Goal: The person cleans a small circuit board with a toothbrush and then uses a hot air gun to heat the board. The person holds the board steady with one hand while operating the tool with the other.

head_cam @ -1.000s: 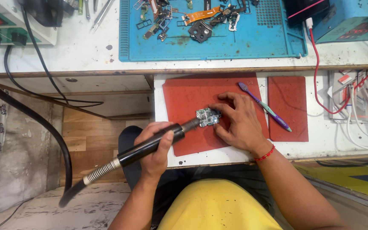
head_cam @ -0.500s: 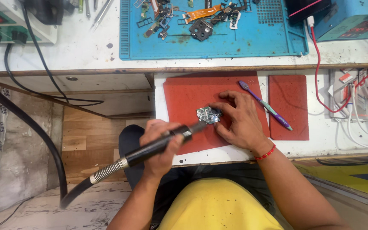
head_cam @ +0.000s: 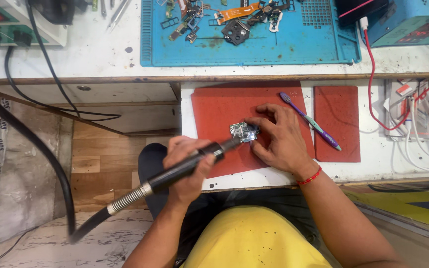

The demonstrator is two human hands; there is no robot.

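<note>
Red mat (head_cam: 214, 106) carries a small circuit board (head_cam: 243, 132); right hand (head_cam: 280, 140) pinches it, left hand (head_cam: 188, 164) grips hot-air handpiece (head_cam: 184, 168) beside it

Small circuit board (head_cam: 243, 132) flat on red mat (head_cam: 214, 106) — black hot-air handpiece (head_cam: 184, 167) nozzle at it.

The hot-air wand (head_cam: 184, 168) is matt black plastic with a ribbed metal spring collar, its shiny metal nozzle at two o'clock over the glinting circuit board (head_cam: 243, 132) on a matt red rubbery mat (head_cam: 219, 106).
</note>
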